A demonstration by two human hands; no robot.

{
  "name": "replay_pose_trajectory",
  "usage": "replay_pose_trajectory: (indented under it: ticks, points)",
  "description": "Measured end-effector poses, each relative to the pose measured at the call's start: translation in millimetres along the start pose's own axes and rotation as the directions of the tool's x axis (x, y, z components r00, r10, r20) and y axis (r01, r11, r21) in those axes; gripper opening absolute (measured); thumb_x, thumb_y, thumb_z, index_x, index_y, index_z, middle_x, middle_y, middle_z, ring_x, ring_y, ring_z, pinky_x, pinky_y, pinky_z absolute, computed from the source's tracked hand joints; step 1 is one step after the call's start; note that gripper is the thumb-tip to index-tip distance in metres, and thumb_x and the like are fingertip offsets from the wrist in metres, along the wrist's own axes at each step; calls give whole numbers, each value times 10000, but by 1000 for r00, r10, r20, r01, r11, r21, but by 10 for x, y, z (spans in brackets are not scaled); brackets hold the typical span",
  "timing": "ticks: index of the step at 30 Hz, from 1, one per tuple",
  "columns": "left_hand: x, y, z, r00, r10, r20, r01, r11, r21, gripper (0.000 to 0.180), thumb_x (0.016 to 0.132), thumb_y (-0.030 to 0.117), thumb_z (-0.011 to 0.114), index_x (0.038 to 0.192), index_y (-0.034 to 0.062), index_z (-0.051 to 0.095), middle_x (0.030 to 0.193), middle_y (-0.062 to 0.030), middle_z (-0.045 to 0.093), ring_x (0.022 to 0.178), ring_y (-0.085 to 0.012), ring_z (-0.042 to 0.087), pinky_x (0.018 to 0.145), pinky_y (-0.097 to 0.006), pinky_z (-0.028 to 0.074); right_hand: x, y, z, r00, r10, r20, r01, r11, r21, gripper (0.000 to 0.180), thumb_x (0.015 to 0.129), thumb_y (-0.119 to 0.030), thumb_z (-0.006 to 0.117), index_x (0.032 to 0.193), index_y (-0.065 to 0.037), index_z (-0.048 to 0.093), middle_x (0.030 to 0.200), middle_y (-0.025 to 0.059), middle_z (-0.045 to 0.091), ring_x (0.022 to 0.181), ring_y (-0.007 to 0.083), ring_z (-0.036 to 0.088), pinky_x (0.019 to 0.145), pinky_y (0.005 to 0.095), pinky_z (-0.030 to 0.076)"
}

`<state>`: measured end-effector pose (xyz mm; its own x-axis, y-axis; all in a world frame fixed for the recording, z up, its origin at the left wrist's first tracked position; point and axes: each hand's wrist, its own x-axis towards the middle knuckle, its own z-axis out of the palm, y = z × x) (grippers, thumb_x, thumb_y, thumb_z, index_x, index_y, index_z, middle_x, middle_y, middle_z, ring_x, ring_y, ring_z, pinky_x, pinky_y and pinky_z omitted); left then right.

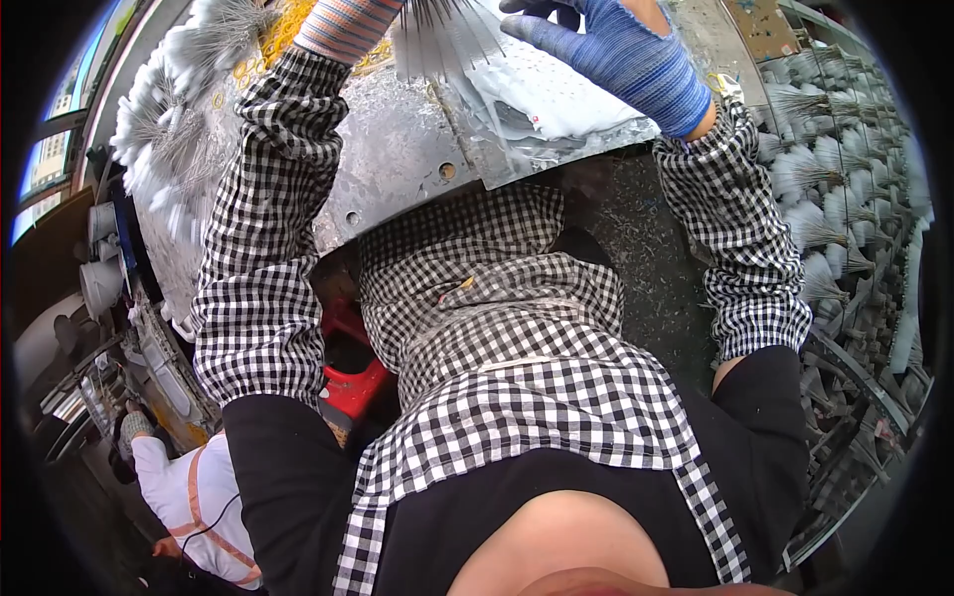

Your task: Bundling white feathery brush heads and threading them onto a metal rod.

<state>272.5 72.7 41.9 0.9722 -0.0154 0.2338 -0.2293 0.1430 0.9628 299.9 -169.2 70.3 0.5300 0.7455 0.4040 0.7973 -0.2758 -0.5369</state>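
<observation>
The bundle of pale, thin bristles fans out at the far left side of the white-smeared plate, its upper end cut off by the picture's edge. Of the two hands, the left, in an orange-and-grey striped glove, comes in left of the plate and runs out of view; I cannot tell whether its fingers grip the bundle. The right hand, in a blue glove with dark fingertips, is over the plate's far right part, fingers loosely parted and apart from the bristles; no object shows in it, though its top is cropped.

Left of the plate, the counter bears scattered yellow rings and, farther left, a heap of similar bristle bundles with wiry ends. Well to the plate's right, many more bundles stand in rows on a rack.

This bundle seems mid-handling: the racked rows look like sorted pieces, the heap like pieces left to do, though which are finished cannot be told.
</observation>
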Motion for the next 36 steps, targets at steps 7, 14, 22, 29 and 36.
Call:
replay_pose_trajectory:
  ticks: [7,14,22,29,36]
  points:
    - [-84,-28,55,991,46,-127,-15,972,234,313,944,123,700,1192,98,511,950,30,530,863,-70,524,783,-229,446,-70,-178,249,990,59,127,-84,976,203,181,912,-186,712,1006,-33,730,792,101,707,701,210,667,670,326,533]
    - [77,-198,158,926,208,-315,-63,908,414,490,993,177,643,1400,-5,439,1111,-64,594,993,-168,553,915,-299,459,-22,-89,509,985,105,138,-111,993,39,248,895,-252,706,1041,-51,713,831,135,738,752,270,723,697,365,573]
    - [166,-120,338,843,135,-521,109,906,410,468,1022,234,603,1383,-10,432,1198,-187,615,1075,-256,577,965,-339,461,117,-91,581,958,282,46,-283,959,8,356,847,-289,760,1076,-27,685,885,150,736,824,281,722,778,372,567]
    - [107,-238,515,797,604,-1,-519,685,511,519,866,-34,637,1355,15,468,1170,-186,589,1054,-295,579,953,-364,474,-23,269,645,934,354,43,-356,930,95,354,867,-255,764,1117,-22,673,913,133,717,834,192,693,737,330,546]
    - [-241,-224,580,829,338,445,-492,66,868,321,776,174,735,1091,183,673,1033,-74,607,1042,-288,587,919,-431,446,-278,780,983,894,407,187,-387,912,-135,412,945,-437,702,1141,-74,714,1066,98,746,962,245,696,895,363,555]
